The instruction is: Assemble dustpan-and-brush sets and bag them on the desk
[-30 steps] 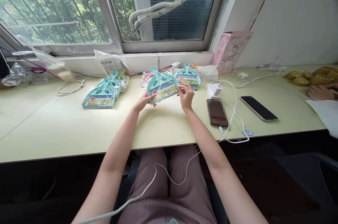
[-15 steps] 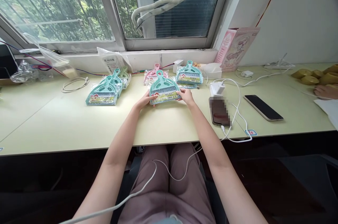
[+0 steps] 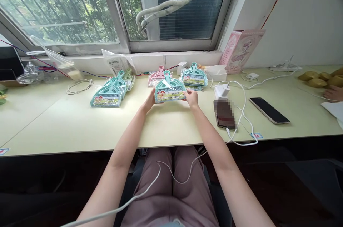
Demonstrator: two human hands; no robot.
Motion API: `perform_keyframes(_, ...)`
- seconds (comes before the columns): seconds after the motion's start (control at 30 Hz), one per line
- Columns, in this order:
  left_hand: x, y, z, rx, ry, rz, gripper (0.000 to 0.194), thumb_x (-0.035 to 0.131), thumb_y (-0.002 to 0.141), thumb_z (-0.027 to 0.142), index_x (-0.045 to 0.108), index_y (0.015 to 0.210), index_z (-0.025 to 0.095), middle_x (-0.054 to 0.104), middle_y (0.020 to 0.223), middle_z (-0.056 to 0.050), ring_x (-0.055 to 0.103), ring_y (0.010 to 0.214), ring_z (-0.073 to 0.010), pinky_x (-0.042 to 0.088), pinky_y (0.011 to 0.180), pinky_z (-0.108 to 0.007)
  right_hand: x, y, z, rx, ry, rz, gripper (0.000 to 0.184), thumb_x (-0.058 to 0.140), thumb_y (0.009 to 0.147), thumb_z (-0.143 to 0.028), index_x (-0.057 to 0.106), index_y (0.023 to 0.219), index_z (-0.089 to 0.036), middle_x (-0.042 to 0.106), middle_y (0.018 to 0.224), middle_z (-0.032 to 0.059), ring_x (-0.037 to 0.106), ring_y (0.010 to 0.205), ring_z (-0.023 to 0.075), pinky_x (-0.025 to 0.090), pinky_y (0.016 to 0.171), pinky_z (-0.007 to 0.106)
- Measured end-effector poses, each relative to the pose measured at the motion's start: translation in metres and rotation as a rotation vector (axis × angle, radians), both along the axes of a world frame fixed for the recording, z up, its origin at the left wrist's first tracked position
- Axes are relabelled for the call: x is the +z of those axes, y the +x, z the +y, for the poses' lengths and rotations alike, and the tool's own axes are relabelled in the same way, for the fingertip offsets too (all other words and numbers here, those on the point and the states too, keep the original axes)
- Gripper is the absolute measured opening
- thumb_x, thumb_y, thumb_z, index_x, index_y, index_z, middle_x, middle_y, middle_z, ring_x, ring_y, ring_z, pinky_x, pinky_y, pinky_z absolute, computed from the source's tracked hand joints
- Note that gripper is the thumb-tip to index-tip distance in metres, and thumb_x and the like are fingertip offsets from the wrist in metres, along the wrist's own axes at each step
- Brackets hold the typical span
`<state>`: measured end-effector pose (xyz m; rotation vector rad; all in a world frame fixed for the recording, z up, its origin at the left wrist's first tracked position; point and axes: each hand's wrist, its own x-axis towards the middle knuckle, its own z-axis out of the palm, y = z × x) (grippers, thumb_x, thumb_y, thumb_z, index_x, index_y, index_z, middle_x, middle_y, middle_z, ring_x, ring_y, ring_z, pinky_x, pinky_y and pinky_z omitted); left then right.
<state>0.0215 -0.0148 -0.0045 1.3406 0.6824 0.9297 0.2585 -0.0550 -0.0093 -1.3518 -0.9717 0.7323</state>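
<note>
Between my two hands is a teal dustpan and brush set [image 3: 169,89] in clear plastic wrap, held slightly above the table and tilted toward me. My left hand [image 3: 150,100] grips its left edge, fingers partly hidden under it. At its lower right corner my right hand [image 3: 191,97] pinches the wrap, thumb on top. Behind it lies a pink dustpan set [image 3: 156,76], partly covered. Another teal dustpan set [image 3: 194,75] rests on top of more packs to the right. On the left, overlapping teal dustpan sets [image 3: 107,94] lie with a green one [image 3: 130,78] behind.
A charging phone [image 3: 224,114] with white cables and a charger [image 3: 222,90] lies right of my arm, beside a black phone [image 3: 269,110]. A pink box [image 3: 241,51] stands by the wall. Another person's hand [image 3: 333,93] is at far right. A coiled cable [image 3: 79,86] lies left.
The held dustpan set has turned slightly, and my left thumb has moved off its front label to the left edge. The view has shifted a little.
</note>
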Motion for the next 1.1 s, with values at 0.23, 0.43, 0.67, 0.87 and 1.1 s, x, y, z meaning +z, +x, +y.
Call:
perform_keyframes(0.23,0.004,0.014,-0.01,0.016,0.245,-0.035,0.12,0.088,0.062,0.036,0.013,0.155,0.039,0.042,0.152,-0.01,0.051,0.131,-0.0309,0.049,0.103,-0.045,-0.004,0.003,0.004,-0.072,0.03,0.122,0.024,0.063,0.076,-0.023,0.072,0.095,-0.011,0.074,0.088,0.0054,0.065,0.055,0.0113,0.059,0.05,0.023)
perform_keyframes(0.43,-0.01,0.027,-0.002,0.342,0.068,-0.168,0.093,0.083,0.067,0.04,0.035,0.146,0.032,0.063,0.127,-0.007,0.066,0.106,-0.0232,0.057,0.083,-0.036,-0.005,-0.004,0.003,0.015,0.053,0.086,0.035,0.065,0.076,-0.029,0.071,0.106,-0.013,0.073,0.094,0.0057,0.066,0.058,0.0128,0.061,0.051,0.026)
perform_keyframes(0.67,-0.014,0.026,0.008,0.479,-0.063,-0.164,0.041,0.08,0.067,0.047,0.061,0.083,0.015,0.065,0.074,-0.004,0.061,0.063,-0.0136,0.053,0.059,-0.026,-0.01,-0.01,0.006,0.072,0.029,-0.03,0.043,0.059,0.081,-0.038,0.066,0.118,-0.017,0.071,0.104,0.0061,0.069,0.075,0.0181,0.061,0.058,0.031)
perform_keyframes(0.87,-0.012,0.028,0.004,0.469,0.054,-0.124,0.045,0.077,0.068,0.051,0.06,0.09,0.016,0.067,0.08,-0.004,0.062,0.068,-0.0161,0.053,0.059,-0.027,-0.008,-0.015,0.004,0.076,-0.052,-0.134,0.046,0.055,0.085,-0.044,0.056,0.125,-0.023,0.068,0.116,0.0072,0.066,0.102,0.0238,0.058,0.08,0.038)
perform_keyframes(1.1,-0.008,0.039,-0.011,0.385,0.103,-0.044,0.054,0.07,0.072,0.061,0.057,0.101,0.017,0.066,0.094,-0.007,0.064,0.078,-0.0192,0.056,0.061,-0.029,0.003,-0.015,-0.005,-0.126,-0.086,-0.291,0.086,0.087,0.057,-0.041,0.048,0.13,-0.023,0.067,0.117,0.0122,0.062,0.112,0.0321,0.05,0.095,0.045)
